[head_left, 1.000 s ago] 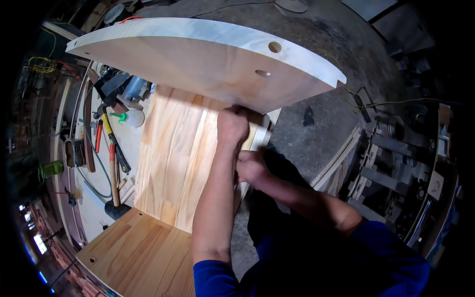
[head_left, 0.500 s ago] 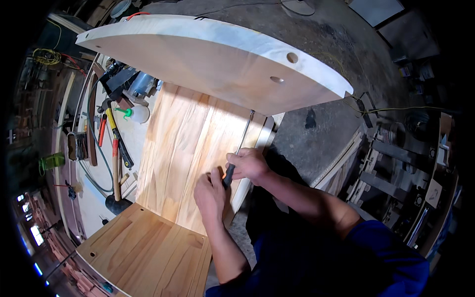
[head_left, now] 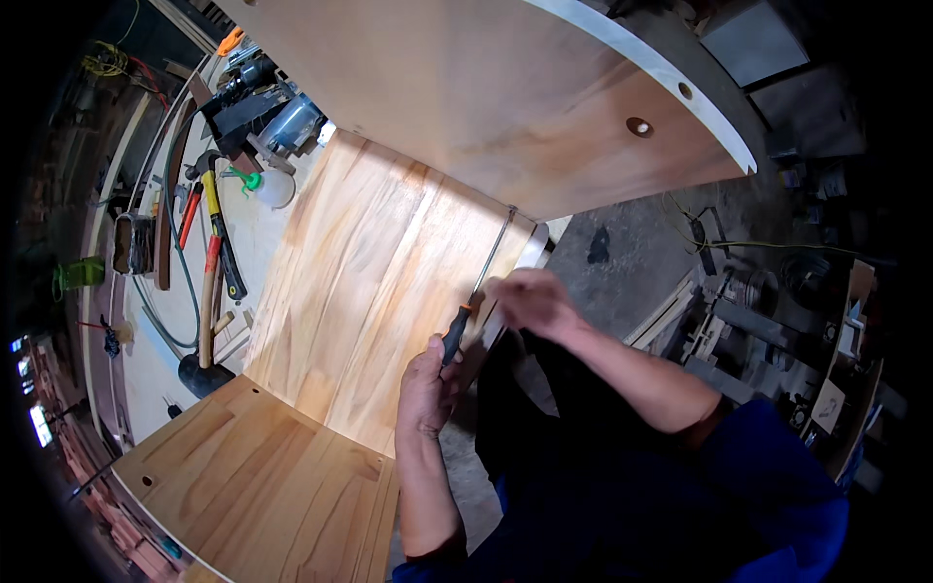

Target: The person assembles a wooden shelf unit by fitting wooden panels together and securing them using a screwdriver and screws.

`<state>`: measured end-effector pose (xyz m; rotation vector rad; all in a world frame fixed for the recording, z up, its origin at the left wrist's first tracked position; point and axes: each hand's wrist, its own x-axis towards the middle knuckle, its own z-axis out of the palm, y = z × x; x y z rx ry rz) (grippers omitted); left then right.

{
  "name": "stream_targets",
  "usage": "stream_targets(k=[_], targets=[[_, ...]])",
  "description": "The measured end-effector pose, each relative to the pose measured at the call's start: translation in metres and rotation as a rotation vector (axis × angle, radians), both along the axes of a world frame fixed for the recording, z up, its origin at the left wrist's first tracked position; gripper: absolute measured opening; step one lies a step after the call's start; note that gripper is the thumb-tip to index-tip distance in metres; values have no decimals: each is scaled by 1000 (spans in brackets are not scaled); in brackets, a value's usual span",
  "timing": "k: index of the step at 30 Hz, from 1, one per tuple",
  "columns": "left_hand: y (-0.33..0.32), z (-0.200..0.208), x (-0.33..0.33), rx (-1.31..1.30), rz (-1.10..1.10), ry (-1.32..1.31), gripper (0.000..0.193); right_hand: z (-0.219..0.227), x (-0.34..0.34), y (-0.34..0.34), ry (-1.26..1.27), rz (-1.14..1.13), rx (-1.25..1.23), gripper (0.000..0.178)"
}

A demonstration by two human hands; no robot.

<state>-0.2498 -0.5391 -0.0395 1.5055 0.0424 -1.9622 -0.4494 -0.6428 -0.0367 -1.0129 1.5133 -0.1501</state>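
A screwdriver (head_left: 457, 332) with a black and orange handle slants over a pale wooden panel (head_left: 360, 253). My left hand (head_left: 426, 391) is closed on the lower end of its handle. The tip of the shaft meets the corner where the flat panel joins a tall, curved-edge wooden board (head_left: 466, 107); whatever the tip bears on is too small to make out. Beside the shaft, my right hand (head_left: 533, 303) is smeared by motion, its fingertips close to the metal. Whether those fingers touch it or are closed cannot be told.
A second end board (head_left: 262, 476) with drilled holes joins the panel at the near left. On the white bench to the left lie a yellow-black hammer (head_left: 216, 233), a mallet (head_left: 202, 374), a green-tipped squeeze bottle (head_left: 274, 188) and power tools (head_left: 292, 124).
My right hand has come off the shaft and shifted right. My left hand now wraps the handle's end. The view has tilted, so the tall board appears higher and farther right.
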Motion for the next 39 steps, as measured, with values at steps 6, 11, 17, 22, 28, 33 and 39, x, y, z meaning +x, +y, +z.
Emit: stream_targets(k=[6,11,17,22,28,33,39], targets=[[0,-2,-2,-44,-74,-110,46,-4,-56,-36,206,7,-748,33],[-7,-2,0,14,-91,-112,43,-34,-67,-59,-229,-59,-581,28],[-2,-14,10,50,25,219,36,-42,-64,-58,-247,-35,-799,26],[4,-19,-10,-436,-184,-420,34,-34,-66,-60,-118,55,-716,28],[11,-20,-21,-718,-590,-1195,37,-37,-69,-63,-50,158,-880,28],[3,-17,-13,-481,-439,-830,41,-28,-70,-64,-10,221,-938,27],[-11,-25,-9,-22,209,609,38,-23,-80,-82,90,436,-901,28]])
